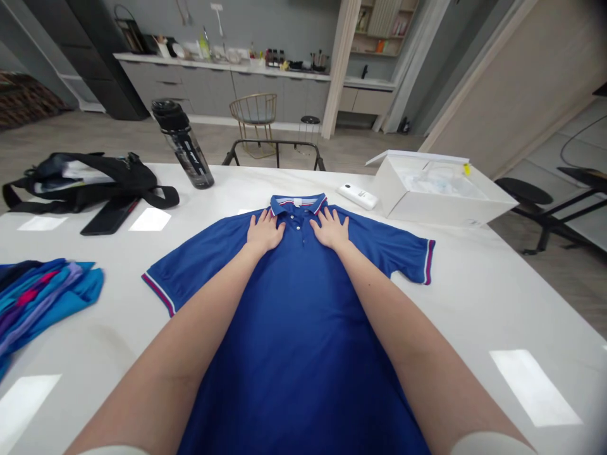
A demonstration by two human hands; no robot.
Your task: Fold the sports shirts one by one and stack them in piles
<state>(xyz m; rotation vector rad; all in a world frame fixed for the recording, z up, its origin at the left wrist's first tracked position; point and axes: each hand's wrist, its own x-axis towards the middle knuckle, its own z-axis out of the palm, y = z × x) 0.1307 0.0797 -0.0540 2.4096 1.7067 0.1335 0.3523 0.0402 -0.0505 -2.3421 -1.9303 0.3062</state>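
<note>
A blue polo shirt (298, 316) lies spread face up on the white table (474, 291), its collar toward the far edge and both sleeves out to the sides. Red and white stripes trim the sleeve ends and collar. My left hand (265, 232) rests flat on the shirt just below the left side of the collar, fingers spread. On the other side of the button placket, my right hand (331, 229) also lies flat with its fingers apart. Neither hand grips the cloth. The shirt's lower end runs out of view at the bottom.
Folded colourful clothes (42, 303) lie at the left edge. Behind them are a black bag (95, 180), a phone (110, 216) and a dark bottle (184, 148). A white device (358, 196) and an open white box (436, 193) stand at the back right.
</note>
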